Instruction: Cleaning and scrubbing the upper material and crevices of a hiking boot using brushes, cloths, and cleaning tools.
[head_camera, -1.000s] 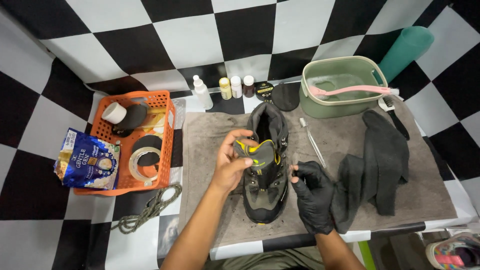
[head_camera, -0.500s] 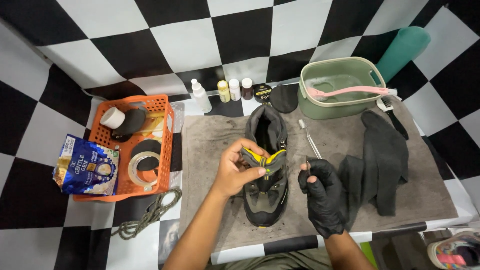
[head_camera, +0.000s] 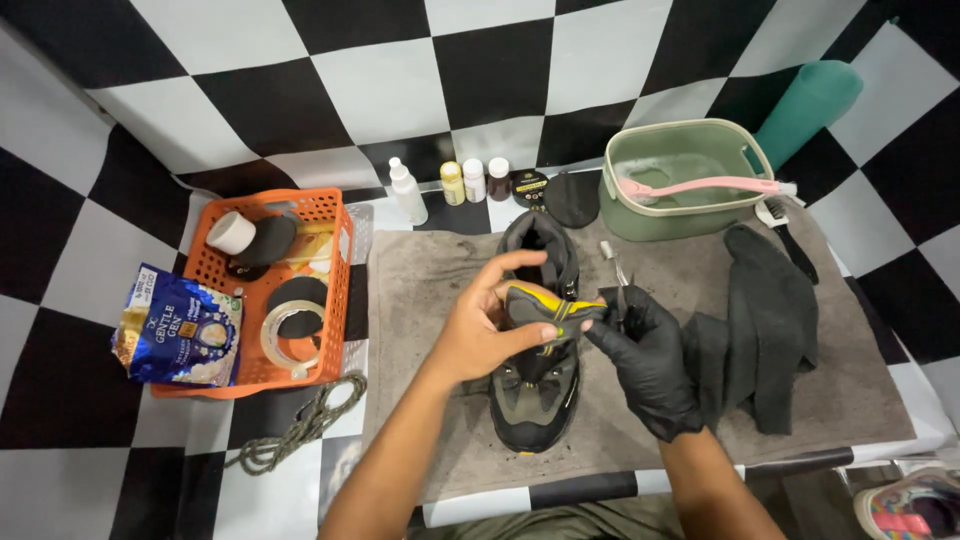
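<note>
Both hands have drawn closer together over the boot since the earlier frames: the bare left hand (head_camera: 480, 335), which half a second ago pinched the yellow-and-grey tongue (head_camera: 550, 308) from the side, now has it lifted and pulled toward six o'clock, thumb beneath and fingers curled over its tip, while the gloved right hand (head_camera: 648, 365) has moved in from three o'clock until its fingertips touch the tongue's free end. So the left hand is grasping the tongue; the right hand's fingers are bent and pinched at that end, though I cannot tell whether they clamp the tongue itself or only rest against it. By my judgement this opens up the throat of the dark boot (head_camera: 538, 385), which lies at the centre of the grey towel (head_camera: 420, 300), toe pointing to six o'clock, so the inside is being exposed for handling. At one o'clock from the boot stands a green tub (head_camera: 690, 215) with a pink-handled brush (head_camera: 700, 186) laid across its rim; its contents look like cloudy water, but that is hard to be sure of. At nine o'clock sits an orange basket (head_camera: 335, 270) holding a roll of clear tape (head_camera: 292, 335), a white roll (head_camera: 231, 232) and dark round pads. A blue pouch (head_camera: 180, 340) leans against the basket's outer side. At twelve o'clock a row of small bottles (head_camera: 450, 185) lines the towel's far edge, a dark cloth (head_camera: 765, 325) is draped at three o'clock, and a coil of rope (head_camera: 295, 425) lies at seven o'clock.
</note>
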